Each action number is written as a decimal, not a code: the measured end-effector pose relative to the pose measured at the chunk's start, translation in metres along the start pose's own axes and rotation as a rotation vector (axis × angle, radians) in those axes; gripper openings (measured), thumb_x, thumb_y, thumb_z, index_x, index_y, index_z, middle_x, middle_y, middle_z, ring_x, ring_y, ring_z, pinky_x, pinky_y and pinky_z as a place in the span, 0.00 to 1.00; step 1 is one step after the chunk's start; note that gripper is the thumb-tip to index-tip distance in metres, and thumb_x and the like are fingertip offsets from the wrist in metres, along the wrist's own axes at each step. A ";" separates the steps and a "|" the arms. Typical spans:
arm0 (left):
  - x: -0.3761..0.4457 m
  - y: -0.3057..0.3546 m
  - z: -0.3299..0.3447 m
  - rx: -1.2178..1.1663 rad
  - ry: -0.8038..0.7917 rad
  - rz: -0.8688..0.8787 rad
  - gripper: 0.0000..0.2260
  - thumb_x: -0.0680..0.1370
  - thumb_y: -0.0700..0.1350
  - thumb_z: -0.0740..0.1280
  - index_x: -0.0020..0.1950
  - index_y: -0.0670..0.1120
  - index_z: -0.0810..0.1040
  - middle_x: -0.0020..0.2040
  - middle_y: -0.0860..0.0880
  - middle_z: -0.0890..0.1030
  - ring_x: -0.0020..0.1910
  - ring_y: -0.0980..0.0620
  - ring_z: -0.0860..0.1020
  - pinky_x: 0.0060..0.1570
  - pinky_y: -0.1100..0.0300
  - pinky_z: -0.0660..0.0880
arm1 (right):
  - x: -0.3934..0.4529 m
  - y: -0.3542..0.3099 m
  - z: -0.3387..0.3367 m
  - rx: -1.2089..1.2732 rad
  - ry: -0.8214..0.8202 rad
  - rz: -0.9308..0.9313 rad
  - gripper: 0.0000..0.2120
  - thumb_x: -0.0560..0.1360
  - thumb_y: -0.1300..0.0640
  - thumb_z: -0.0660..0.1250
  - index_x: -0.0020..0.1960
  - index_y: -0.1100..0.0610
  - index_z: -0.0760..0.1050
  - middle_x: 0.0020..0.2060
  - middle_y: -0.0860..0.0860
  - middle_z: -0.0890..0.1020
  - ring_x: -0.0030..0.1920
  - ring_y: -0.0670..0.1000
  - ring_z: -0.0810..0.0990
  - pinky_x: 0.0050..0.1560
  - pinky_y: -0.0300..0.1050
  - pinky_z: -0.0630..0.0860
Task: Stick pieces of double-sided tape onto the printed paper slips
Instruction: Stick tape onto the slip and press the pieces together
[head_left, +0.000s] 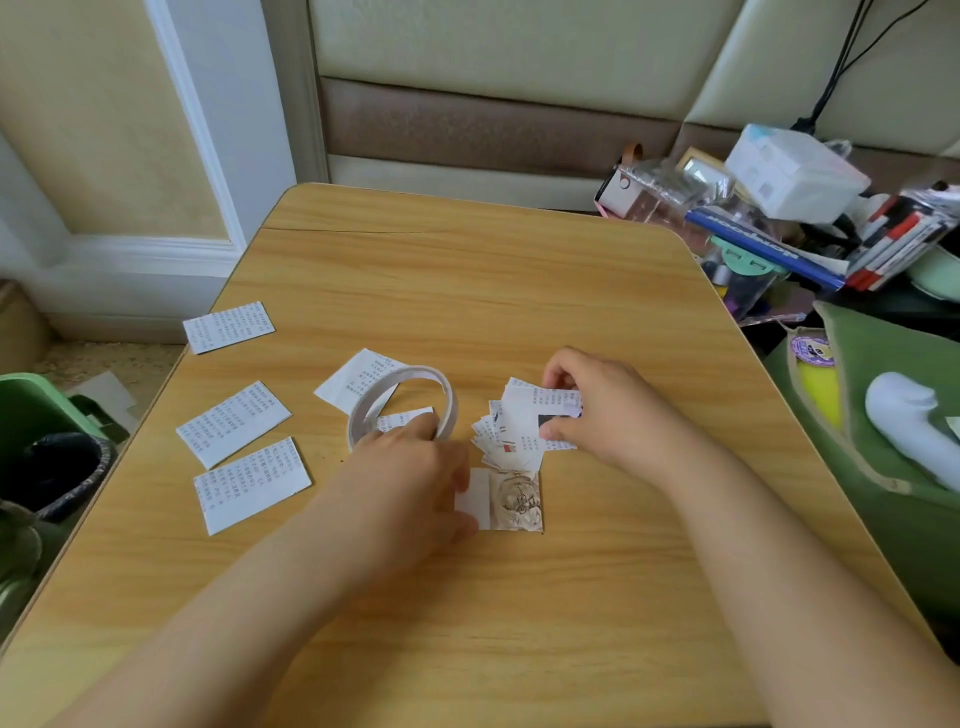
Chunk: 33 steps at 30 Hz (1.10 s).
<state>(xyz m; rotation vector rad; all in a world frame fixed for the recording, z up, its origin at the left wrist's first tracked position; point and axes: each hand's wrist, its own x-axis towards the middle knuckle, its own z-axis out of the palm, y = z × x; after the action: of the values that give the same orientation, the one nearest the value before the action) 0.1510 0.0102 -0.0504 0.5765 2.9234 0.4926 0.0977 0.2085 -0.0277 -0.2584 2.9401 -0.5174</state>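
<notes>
Only the head view here, so one pass. I'm looking down at a wooden desk (519, 291) with paper all over it. Counting the printed slips lying loose on the left side: four, one far slip (229, 327) near the desk edge, a middle slip (234, 424), a near slip (252, 486), plus one more slip (353, 384) tucked partly under the tape roll (402, 408). A fifth bit of printed paper shows through the roll's hole, can't tell if it's separate.

The roll is one, white, standing tilted on its edge near the desk's centre. The left hand (410, 483) sits right at it, with fingers curled over the lower rim, and its thumb side touches a picture slip (506, 500) that has a white strip on its left part.

The right hand (602, 410) pinches one slip off the top of a messy pile of slips (506, 436); thumb and fingers are clamped on its right edge. Pile count: too overlapped to tell.

Off the desk: one green bin (31, 410) at left, one green bag (893, 415) at right, and a clutter heap (779, 218) beyond it.
</notes>
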 end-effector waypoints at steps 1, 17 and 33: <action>-0.001 0.001 -0.001 -0.008 -0.002 -0.002 0.14 0.72 0.58 0.69 0.54 0.55 0.75 0.48 0.56 0.67 0.46 0.54 0.70 0.44 0.63 0.61 | -0.001 0.002 0.002 0.079 0.023 0.000 0.13 0.69 0.58 0.74 0.47 0.49 0.71 0.41 0.41 0.75 0.44 0.47 0.75 0.42 0.39 0.68; -0.026 0.007 0.003 -0.050 0.126 -0.020 0.15 0.76 0.57 0.63 0.61 0.54 0.73 0.48 0.55 0.64 0.54 0.52 0.72 0.46 0.63 0.58 | -0.011 0.005 0.003 0.439 0.327 0.067 0.07 0.73 0.60 0.71 0.42 0.48 0.82 0.41 0.46 0.82 0.44 0.45 0.80 0.45 0.38 0.72; -0.030 -0.002 0.004 -0.099 0.164 -0.002 0.13 0.79 0.51 0.59 0.62 0.57 0.75 0.46 0.55 0.65 0.51 0.52 0.72 0.44 0.63 0.58 | -0.049 -0.019 0.002 0.637 0.064 0.160 0.03 0.73 0.59 0.71 0.42 0.53 0.79 0.33 0.45 0.84 0.31 0.46 0.76 0.33 0.36 0.71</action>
<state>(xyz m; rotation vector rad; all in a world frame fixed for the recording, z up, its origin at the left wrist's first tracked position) 0.1783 -0.0019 -0.0532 0.5453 3.0300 0.7129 0.1483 0.1995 -0.0171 0.0709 2.6378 -1.3949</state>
